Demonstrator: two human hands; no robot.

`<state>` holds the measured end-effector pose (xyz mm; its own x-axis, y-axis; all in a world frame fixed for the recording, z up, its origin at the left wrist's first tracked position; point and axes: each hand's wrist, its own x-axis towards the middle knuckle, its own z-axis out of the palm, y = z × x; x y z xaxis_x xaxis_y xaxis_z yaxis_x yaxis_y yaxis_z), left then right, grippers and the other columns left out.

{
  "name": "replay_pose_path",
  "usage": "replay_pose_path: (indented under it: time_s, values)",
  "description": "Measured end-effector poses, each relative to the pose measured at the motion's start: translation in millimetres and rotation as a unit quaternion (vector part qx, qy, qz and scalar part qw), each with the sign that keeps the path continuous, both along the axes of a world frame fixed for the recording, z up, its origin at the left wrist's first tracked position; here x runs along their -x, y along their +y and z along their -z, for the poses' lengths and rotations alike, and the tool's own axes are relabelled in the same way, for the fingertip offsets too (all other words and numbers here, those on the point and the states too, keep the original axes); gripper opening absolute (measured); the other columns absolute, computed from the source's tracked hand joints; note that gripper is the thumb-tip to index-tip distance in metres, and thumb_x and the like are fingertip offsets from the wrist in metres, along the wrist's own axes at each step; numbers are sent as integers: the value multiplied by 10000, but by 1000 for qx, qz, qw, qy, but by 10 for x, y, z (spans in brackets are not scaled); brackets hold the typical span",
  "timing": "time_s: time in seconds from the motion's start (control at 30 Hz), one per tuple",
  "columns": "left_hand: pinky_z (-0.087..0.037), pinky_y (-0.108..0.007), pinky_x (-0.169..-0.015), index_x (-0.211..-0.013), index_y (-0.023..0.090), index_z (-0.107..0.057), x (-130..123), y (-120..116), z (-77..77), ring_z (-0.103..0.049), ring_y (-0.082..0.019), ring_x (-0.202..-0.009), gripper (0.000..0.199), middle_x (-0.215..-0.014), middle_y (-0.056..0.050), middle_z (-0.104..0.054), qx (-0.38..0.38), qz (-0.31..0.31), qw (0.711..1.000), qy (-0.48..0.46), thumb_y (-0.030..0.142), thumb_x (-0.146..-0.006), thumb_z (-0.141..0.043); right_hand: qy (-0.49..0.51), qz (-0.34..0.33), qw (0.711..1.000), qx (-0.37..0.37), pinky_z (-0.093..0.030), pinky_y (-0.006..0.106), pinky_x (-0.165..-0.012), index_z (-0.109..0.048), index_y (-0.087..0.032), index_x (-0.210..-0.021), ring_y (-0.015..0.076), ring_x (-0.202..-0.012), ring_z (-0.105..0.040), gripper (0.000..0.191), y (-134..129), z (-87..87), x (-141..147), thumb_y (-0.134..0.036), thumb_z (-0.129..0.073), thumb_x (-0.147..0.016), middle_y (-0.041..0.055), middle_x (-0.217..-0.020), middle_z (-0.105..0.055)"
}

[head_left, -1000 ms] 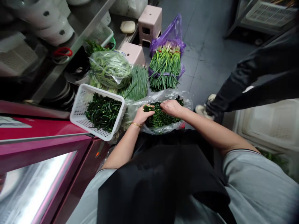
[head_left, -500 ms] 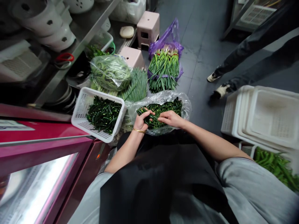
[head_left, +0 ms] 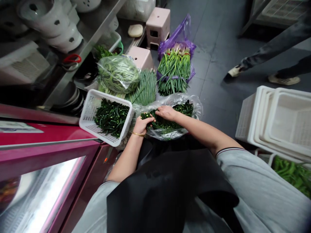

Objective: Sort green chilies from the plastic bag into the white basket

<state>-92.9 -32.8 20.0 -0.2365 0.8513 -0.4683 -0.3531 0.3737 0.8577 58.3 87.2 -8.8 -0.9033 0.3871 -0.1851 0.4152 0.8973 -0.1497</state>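
A clear plastic bag full of dark green chili peppers lies open in front of my body. My left hand, with a gold bracelet at the wrist, is wrapped round a small bunch of these peppers at the bag's left side. Over the peppers, just right of it, my right hand has its fingers curled downward; what is in its fingertips is hidden. To the left stands a white perforated basket holding a heap of the same dark green peppers.
Scallions in a purple bag lie ahead, beside bagged greens and pink stools. Stacked white crates stand right. A person's legs are at upper right. A red fridge is left.
My right hand has moved left and forward over the peppers, closer to my left hand's fingertips. My left hand still holds its bunch. The person at upper right has stepped.
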Motion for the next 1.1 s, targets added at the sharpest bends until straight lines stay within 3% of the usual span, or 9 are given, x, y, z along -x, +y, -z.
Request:
replay_pose_path:
  time_s: [0.13, 0.27, 0.43, 0.57, 0.67, 0.83, 0.9, 1.0, 1.1]
  values:
    - [-398, -204, -470, -784, 123, -605, -92, 109, 100, -600, -124, -643, 291, -899, -63, -710, -8, 26, 999, 35, 209, -539, -736, 113, 96, 987, 66, -388, 273, -717, -630, -113, -986, 183, -821, -581, 205, -24, -192, -291, -235, -476, -928, 113, -936, -668]
    - [-392, -203, -472, -771, 139, -599, -296, 215, 178, -532, -94, -577, 322, -772, -6, -669, -30, 85, 995, 44, 185, -502, -768, 208, 174, 956, 110, -403, 243, -706, -624, -139, -906, 158, -768, -595, 203, -208, -319, -441, -278, -478, -931, 71, -856, -678]
    - [-352, -215, -409, -738, 115, -611, -328, 109, 158, -509, -103, -524, 323, -663, -10, -620, 41, 61, 997, -6, 225, -492, -788, 62, 253, 964, 52, -441, 300, -750, -635, -104, -1045, 240, -916, -640, 359, -246, -150, -71, -358, -398, -958, 171, -1020, -684]
    - [-388, -221, -433, -811, 108, -653, -100, -27, 96, -525, -101, -534, 375, -671, -2, -628, 48, 7, 999, -3, 220, -480, -790, -57, 295, 947, 113, -489, 346, -822, -685, -101, -1032, 297, -1024, -640, 421, -123, 8, 313, -462, -540, -872, 203, -1077, -687]
    - [-406, -222, -436, -783, 112, -653, 13, -8, 55, -527, -101, -531, 354, -629, 20, -599, 43, -16, 999, 12, 206, -468, -782, -37, 302, 936, 176, -523, 337, -795, -703, -117, -974, 272, -955, -663, 295, -33, 15, 314, -345, -637, -800, 165, -1047, -706]
    - [-416, -205, -434, -750, 109, -647, -166, 169, 108, -553, -99, -562, 301, -717, -16, -659, 23, 55, 998, -4, 192, -488, -769, 107, 370, 839, 385, -507, 255, -548, -648, -123, -819, 141, -549, -612, 166, -69, -175, -134, -268, -570, -842, 38, -655, -671]
    - [-421, -205, -434, -763, 112, -635, -326, 230, 178, -592, -124, -586, 296, -711, -33, -672, 29, 99, 993, -49, 193, -506, -757, 165, 355, 853, 345, -482, 240, -574, -634, -132, -810, 134, -581, -604, 172, -172, -251, -282, -272, -547, -857, 25, -651, -656]
    - [-393, -202, -402, -760, 110, -614, -521, 256, 228, -602, -139, -542, 261, -623, -37, -652, 47, 132, 986, -94, 198, -540, -725, 172, 291, 928, 157, -442, 247, -665, -643, -141, -818, 163, -735, -615, 211, -312, -299, -398, -282, -499, -879, 69, -800, -674]
    - [-380, -199, -386, -771, 102, -609, -503, 152, 51, -598, -138, -516, 269, -618, -49, -658, 57, 160, 982, -77, 205, -556, -734, 118, 267, 956, 29, -416, 263, -720, -645, -136, -963, 198, -863, -618, 291, -310, -285, -476, -312, -415, -933, 125, -973, -672]
